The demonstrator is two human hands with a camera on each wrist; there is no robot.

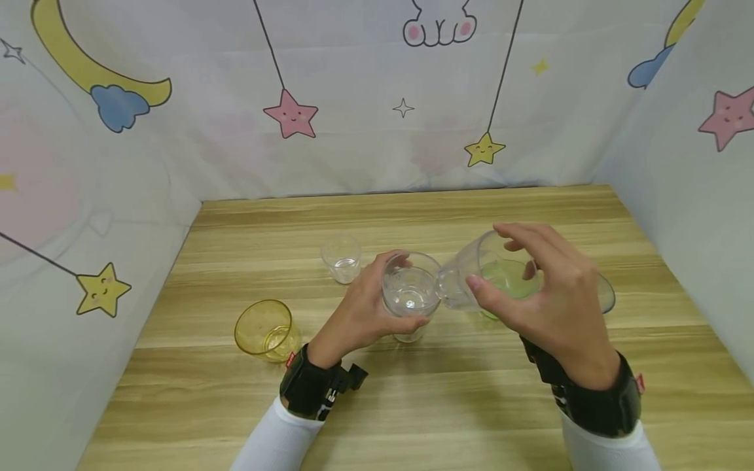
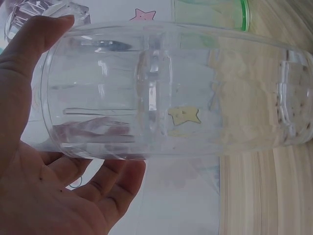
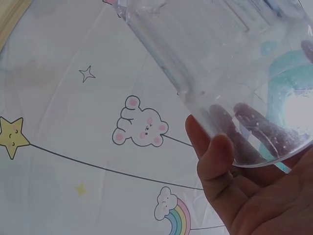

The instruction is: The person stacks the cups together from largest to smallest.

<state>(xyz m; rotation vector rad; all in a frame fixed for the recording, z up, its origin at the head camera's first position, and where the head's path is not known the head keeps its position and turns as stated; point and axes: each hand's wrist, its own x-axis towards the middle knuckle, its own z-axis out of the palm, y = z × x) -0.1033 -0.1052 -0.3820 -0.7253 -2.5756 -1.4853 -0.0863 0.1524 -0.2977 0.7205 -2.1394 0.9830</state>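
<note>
My left hand grips a clear cup upright near its rim, thumb on one side and fingers on the other. In the left wrist view, that clear cup shows an inner ring and ridges, as if one cup sits inside another. My right hand holds a second clear cup tilted, thumb and fingers at its rim. Its narrow base points at the left cup's rim; whether they touch I cannot tell. The right wrist view shows this second cup with a ridged lower part.
On the wooden table, a yellow cup leans at the left and a small clear cup stands behind the left hand. A green cup shows through the right hand's cup. A bluish rim peeks out behind the right hand.
</note>
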